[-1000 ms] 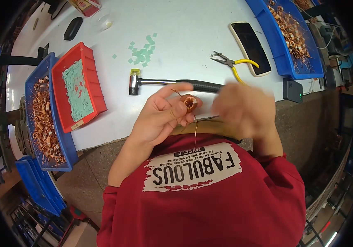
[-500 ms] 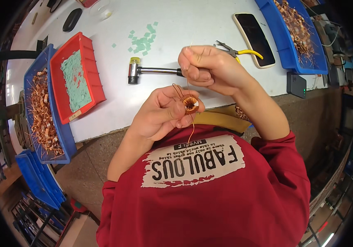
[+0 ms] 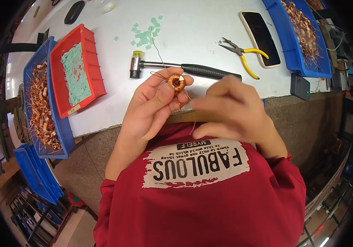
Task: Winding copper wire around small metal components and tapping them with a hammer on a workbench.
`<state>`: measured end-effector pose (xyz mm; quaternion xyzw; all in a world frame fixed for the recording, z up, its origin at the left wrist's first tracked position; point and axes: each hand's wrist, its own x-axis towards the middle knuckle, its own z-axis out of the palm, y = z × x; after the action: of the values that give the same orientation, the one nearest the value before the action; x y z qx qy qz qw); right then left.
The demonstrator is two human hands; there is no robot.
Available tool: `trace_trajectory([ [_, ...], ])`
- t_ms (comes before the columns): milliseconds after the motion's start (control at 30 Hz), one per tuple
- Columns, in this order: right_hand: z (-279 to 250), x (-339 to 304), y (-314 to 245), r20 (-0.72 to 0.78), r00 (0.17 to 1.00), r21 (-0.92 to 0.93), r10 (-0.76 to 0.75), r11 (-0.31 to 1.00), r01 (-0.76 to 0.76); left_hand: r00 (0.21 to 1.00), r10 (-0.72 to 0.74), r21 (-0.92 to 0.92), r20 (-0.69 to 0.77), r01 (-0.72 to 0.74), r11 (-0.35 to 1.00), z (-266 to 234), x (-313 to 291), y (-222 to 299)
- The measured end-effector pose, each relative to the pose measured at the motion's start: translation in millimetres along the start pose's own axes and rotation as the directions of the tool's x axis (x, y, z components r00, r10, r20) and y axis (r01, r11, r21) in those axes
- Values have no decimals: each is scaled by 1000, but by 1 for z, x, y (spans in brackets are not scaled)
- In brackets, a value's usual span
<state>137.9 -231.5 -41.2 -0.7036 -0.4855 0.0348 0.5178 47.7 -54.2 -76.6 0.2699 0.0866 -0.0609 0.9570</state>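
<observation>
My left hand [image 3: 156, 99] pinches a small ring-shaped coil [image 3: 180, 86] wound with copper wire, with a white patch on its edge. Loose wire ends stick out: a bent loop to the left, one long end up over the table, others downward. Right of the coil is my right hand [image 3: 236, 113], smeared by motion. Its thumb and fingers stand apart beside a hanging wire end [image 3: 194, 119], with no grip on it visible. Just beyond the hands lies a hammer [image 3: 203, 71] with a black handle and a yellow-and-black head.
Yellow-handled pliers [image 3: 248, 51] lie near a phone [image 3: 261, 39]. Green paper squares [image 3: 145, 36] are scattered at the back. A red bin [image 3: 96, 70] of green pieces and a blue bin [image 3: 63, 136] of copper coils stand left; another blue bin [image 3: 283, 37] stands right.
My right hand has come down from above the coil, letting go of the upper wire end, to the coil's lower right. My left hand has shifted slightly up and left with the coil.
</observation>
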Motion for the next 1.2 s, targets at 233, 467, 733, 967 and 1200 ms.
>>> trace_trajectory([
  [233,6,-5,-17,43,933,-587,-358,746,314,997,80,144,-2,-78,986,-6,-1,-1],
  [467,13,-12,-1,-18,888,-507,-459,770,387,988,107,134,-113,-91,987,5,-6,-3],
  [733,25,-21,16,93,770,-606,-631,578,546,990,139,67,-21,-137,988,3,-6,-5],
  [967,26,-22,22,248,779,-734,-576,413,539,961,215,251,-176,-168,953,18,3,4],
  [1200,4,-4,39,41,948,-418,-316,856,303,932,299,506,-204,-161,847,27,0,8],
])
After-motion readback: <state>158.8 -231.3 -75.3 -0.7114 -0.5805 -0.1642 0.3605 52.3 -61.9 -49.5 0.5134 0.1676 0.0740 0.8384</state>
